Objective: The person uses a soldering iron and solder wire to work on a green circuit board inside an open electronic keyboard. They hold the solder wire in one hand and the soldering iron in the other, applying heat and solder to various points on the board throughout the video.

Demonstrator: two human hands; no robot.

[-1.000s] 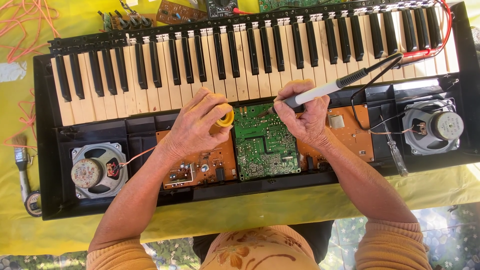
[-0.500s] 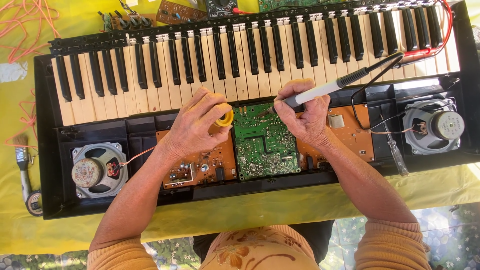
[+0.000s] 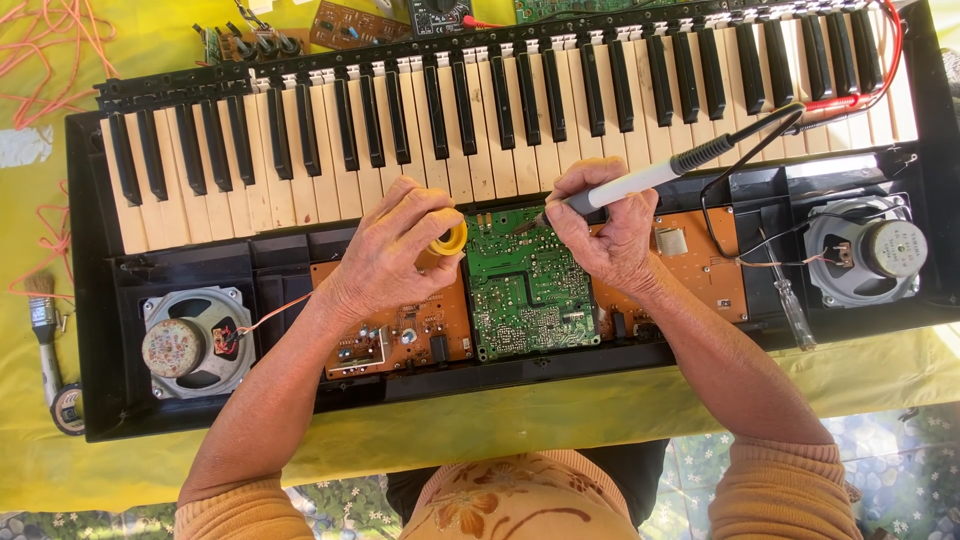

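Observation:
An opened electronic keyboard (image 3: 300, 130) lies across a yellow cloth, its insides exposed. My left hand (image 3: 385, 250) grips a small yellow spool (image 3: 450, 240) at the left edge of the green circuit board (image 3: 525, 285). My right hand (image 3: 605, 235) holds a grey soldering iron (image 3: 650, 178) like a pen, tip pointing left onto the top of the green board. The iron's black cord runs off to the right.
Brown circuit boards (image 3: 400, 335) flank the green one. A speaker (image 3: 190, 345) sits at the left end, another speaker (image 3: 870, 250) at the right. A screwdriver (image 3: 790, 305) lies inside the case. A small brush (image 3: 45, 335) rests on the cloth at left; loose boards lie beyond the keys.

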